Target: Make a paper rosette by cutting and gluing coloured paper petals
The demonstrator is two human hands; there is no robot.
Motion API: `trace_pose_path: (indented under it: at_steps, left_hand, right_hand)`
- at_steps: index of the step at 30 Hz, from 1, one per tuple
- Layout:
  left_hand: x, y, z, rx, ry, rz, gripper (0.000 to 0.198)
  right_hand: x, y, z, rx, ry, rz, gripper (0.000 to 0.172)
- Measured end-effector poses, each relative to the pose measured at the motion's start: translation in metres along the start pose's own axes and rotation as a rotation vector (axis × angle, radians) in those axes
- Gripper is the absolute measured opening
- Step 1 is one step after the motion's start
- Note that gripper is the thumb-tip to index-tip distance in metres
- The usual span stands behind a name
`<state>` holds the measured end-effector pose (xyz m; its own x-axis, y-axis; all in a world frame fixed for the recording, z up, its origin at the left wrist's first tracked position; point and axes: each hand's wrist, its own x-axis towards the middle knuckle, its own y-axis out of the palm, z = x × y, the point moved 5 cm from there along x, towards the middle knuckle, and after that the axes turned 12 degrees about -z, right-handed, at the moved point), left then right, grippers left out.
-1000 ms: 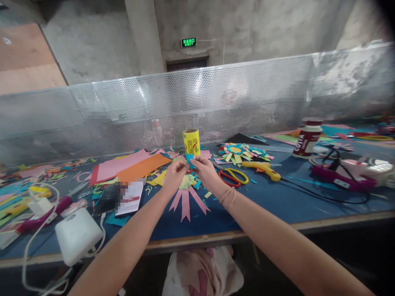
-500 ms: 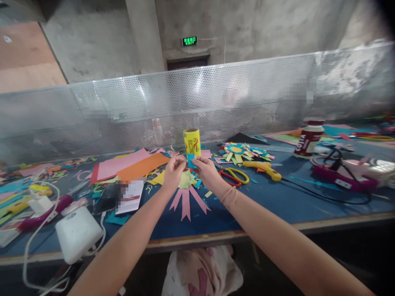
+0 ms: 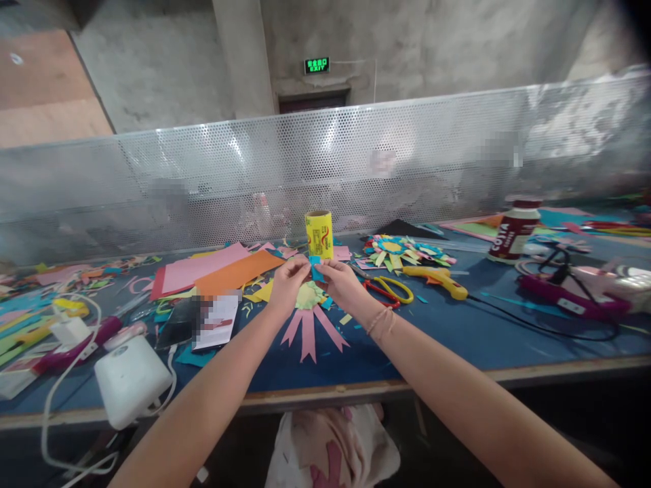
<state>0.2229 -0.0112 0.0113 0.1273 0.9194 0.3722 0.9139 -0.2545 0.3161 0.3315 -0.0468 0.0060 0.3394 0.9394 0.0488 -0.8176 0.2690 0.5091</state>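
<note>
A small piece of blue paper (image 3: pixel 316 269) is pinched up between my two hands, above the table. My right hand (image 3: pixel 340 281) grips its right side with thumb and forefinger. The closed fingertips of my left hand (image 3: pixel 289 283) meet its left edge. Just below lies a paper rosette with a pale green centre (image 3: pixel 308 296), partly covered by my hands, its pink paper tails (image 3: pixel 308 335) fanned towards me. Behind my fingers stands a yellow tape roll (image 3: pixel 319 234). Scissors with red and yellow handles (image 3: pixel 391 290) rest right of my right hand.
A yellow glue gun (image 3: pixel 438 279) with a black cable and a brown-red bottle (image 3: pixel 515 230) are on the right. Finished-looking rosettes (image 3: pixel 394 249) sit behind the scissors. Pink and orange sheets (image 3: pixel 237 274), a phone (image 3: pixel 218 324) and a white charger (image 3: pixel 133 381) occupy the left.
My left fingertips have come right, against the blue paper; before, they were slightly apart from it. The whole view has shifted slightly.
</note>
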Motion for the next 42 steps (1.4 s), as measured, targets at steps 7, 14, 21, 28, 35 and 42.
trace_pose_path:
  at_steps: [7, 14, 21, 28, 35, 42]
  left_hand:
    - [0.000, 0.001, 0.001, -0.023, -0.021, 0.000, 0.016]
    - [0.000, 0.000, -0.001, -0.031, -0.033, -0.026, 0.014]
    - [0.000, -0.001, 0.000, 0.008, -0.011, -0.031, 0.014]
    - [0.002, -0.004, 0.001, 0.080, 0.009, -0.042, 0.013]
    - [0.002, -0.004, -0.002, 0.150, 0.019, -0.059, 0.011]
    - [0.000, -0.001, -0.003, 0.112, -0.011, -0.026, 0.010]
  right_hand:
    - [-0.001, 0.001, 0.000, 0.008, 0.003, 0.034, 0.030]
    - [0.001, 0.000, 0.001, -0.005, -0.001, 0.063, 0.030]
    - [0.003, -0.004, 0.001, -0.042, 0.046, 0.038, 0.031]
    - [0.006, -0.008, 0.002, -0.139, 0.054, 0.045, 0.034]
    - [0.009, -0.012, 0.001, -0.188, 0.063, 0.050, 0.032]
    - [0.008, -0.011, 0.004, -0.199, 0.064, 0.078, 0.035]
